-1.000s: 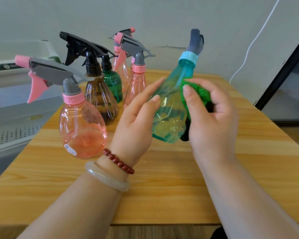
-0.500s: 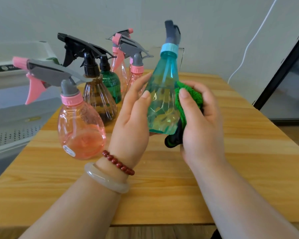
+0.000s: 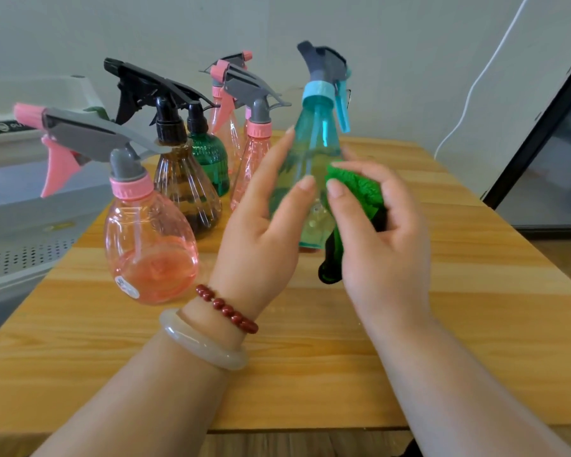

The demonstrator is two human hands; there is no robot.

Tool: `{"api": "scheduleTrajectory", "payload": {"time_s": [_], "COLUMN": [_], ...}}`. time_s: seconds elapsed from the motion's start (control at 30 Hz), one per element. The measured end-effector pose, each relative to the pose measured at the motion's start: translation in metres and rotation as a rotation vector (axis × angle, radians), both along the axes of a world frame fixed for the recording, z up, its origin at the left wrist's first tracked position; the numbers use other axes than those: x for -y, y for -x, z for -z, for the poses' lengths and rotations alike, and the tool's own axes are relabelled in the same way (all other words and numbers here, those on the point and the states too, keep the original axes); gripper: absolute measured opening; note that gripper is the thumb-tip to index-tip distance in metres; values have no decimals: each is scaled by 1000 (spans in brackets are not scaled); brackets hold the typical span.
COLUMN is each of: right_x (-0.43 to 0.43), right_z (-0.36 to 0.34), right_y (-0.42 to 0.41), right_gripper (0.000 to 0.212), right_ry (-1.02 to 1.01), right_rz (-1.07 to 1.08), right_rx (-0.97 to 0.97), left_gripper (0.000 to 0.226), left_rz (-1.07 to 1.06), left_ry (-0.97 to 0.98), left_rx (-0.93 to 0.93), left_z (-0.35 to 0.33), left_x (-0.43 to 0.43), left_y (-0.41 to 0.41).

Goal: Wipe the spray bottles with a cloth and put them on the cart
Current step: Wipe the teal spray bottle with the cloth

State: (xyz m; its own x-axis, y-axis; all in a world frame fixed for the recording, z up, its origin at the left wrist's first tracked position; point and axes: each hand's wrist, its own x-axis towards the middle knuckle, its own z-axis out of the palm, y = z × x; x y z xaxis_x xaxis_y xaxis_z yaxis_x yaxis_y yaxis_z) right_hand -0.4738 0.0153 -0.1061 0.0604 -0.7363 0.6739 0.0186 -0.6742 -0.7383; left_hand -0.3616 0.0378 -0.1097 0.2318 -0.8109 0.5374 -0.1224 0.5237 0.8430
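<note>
1. Your left hand (image 3: 264, 232) holds the teal spray bottle (image 3: 314, 150) upright above the wooden counter (image 3: 310, 374). Its grip is wrapped round the bottle's body, with the thumb across the front and the forefinger lying up the left flank.
2. Just right of the teal spray bottle, your right hand (image 3: 383, 245) has its grip pinched on a bunched green cloth (image 3: 356, 189). The cloth is pressed against the bottle's right side, and a dark tail of it hangs past the bottle's base.
3. The teal spray bottle carries a grey spray head, with its teal trigger hanging on the right.
4. Left of the teal spray bottle, five more bottles stand on the counter.
   - The round pink bottle (image 3: 149, 245), nearest you, is part-filled with pink liquid.
   - The brown bottle (image 3: 185, 189) has a black head.
   - The dark green bottle (image 3: 211, 159) stands just behind the brown one.
   - Two slim pink bottles (image 3: 254, 159) with grey heads stand just beyond your left fingertips.
5. Farther left of the teal spray bottle, the white cart (image 3: 20, 225) with its perforated shelf stands against the counter's edge.
6. Below the teal spray bottle, your left wrist wears a red bead bracelet (image 3: 226, 310) and a pale bangle (image 3: 201, 343).
</note>
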Motion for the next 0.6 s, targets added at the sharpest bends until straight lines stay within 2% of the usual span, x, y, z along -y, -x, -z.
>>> {"api": "scheduleTrajectory", "payload": {"time_s": [0.1,0.17,0.27,0.37,0.4,0.47,0.6], "right_x": [0,4,9,16,18,16,5], "right_z": [3,3,0,-7,-7,-4,10], "right_y": [2,3,3,6,7,7,-1], "right_gripper": [17,18,17,15,17,16,17], "right_ry": [412,545,429,52,-7,71,427], "right_rz": [23,8,65,48,26,44,26], "right_rx": [-292,-396,-317,-25,30,-10,-240], "left_gripper": [52,52,52,47,46,45,49], "left_rz": [-14,5,28,51,50,41,6], "left_ry": [-4,-31,-41,-15,-19,-26,-29], "left_rx": [-139,-166,-68,9,28,34,-27], "left_z": [-2,-1,1,3,3,3,1], "left_x": [1,2,1,-2,-4,-5,-1], "left_y": [-7,-11,-12,-9,-7,-4,-12]}}
